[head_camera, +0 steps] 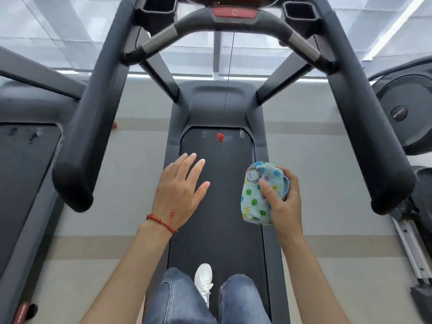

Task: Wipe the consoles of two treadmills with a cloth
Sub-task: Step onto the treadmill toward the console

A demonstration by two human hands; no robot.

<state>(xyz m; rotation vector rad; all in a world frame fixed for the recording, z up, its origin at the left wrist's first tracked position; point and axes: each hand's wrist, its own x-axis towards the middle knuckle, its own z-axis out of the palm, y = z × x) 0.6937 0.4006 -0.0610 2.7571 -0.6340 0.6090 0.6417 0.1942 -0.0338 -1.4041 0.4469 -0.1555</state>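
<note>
The cloth (259, 192) sits bunched in the right hand (284, 202), fingers curled round it, above the belt (217, 206). The left hand (180, 195) hovers flat, holding nothing. The console (235, 14) looks unwiped; next, lift the cloth to it.

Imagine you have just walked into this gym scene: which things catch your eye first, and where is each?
The brightest thing is the pale blue cloth with coloured dots, bunched in the right hand above the treadmill belt. Beside it the left hand hovers open, a red string bracelet at its wrist. At the top edge, the console's red panel glows between dark handrails.
</note>
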